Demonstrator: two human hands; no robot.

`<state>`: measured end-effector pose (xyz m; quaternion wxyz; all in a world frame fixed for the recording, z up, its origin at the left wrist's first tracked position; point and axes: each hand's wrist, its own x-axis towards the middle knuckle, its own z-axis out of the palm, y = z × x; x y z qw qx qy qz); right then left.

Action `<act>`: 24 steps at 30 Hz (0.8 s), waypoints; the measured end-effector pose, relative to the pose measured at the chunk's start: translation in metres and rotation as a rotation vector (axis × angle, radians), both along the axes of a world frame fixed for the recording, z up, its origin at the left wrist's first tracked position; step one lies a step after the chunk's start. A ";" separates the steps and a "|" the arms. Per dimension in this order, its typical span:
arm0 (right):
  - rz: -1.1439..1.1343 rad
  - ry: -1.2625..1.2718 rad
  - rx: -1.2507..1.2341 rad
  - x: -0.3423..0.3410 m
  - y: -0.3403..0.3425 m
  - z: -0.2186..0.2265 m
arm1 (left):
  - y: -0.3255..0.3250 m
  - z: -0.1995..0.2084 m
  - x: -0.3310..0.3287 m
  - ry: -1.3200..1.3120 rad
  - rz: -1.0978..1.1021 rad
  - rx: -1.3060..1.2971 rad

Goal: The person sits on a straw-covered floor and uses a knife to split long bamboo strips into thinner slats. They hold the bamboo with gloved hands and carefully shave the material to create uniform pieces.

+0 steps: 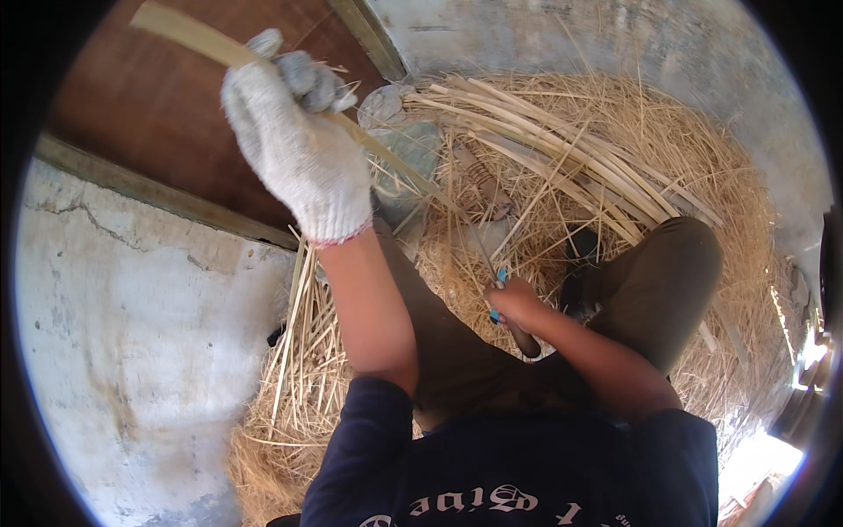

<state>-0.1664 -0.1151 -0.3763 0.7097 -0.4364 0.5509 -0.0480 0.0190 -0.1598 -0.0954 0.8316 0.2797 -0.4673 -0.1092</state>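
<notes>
Pale strip (391, 158) held high, knife (527, 342) held low

Head view: the left hand (299, 149), in a whitish knit glove, is closed around the strip, which juts past the fingers toward the upper left, before a brown panel (167, 105). From the glove it slants down rightward toward the blade; whether the two touch, I cannot tell. The bare right hand (520, 303) grips the knife near the lap, blade pointing away from the body. More strips (584, 171) lie bundled on heaped shavings (729, 228) ahead of the right knee (689, 250).
</notes>
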 end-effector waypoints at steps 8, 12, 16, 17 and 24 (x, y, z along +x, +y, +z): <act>-0.296 -0.230 -0.020 -0.002 0.002 0.005 | 0.019 -0.001 0.017 -0.048 0.184 -0.064; -0.278 -0.491 -0.370 0.005 0.000 0.046 | 0.011 -0.009 0.029 -0.063 0.077 -0.101; -0.164 -0.415 -0.578 0.004 0.003 0.037 | -0.005 -0.019 0.029 0.021 -0.049 -0.068; -0.125 -0.324 -0.643 0.005 0.006 0.034 | -0.009 -0.024 0.031 0.020 -0.064 -0.068; 0.036 -0.006 -0.309 0.000 -0.004 0.043 | -0.028 -0.044 0.021 0.014 -0.070 0.068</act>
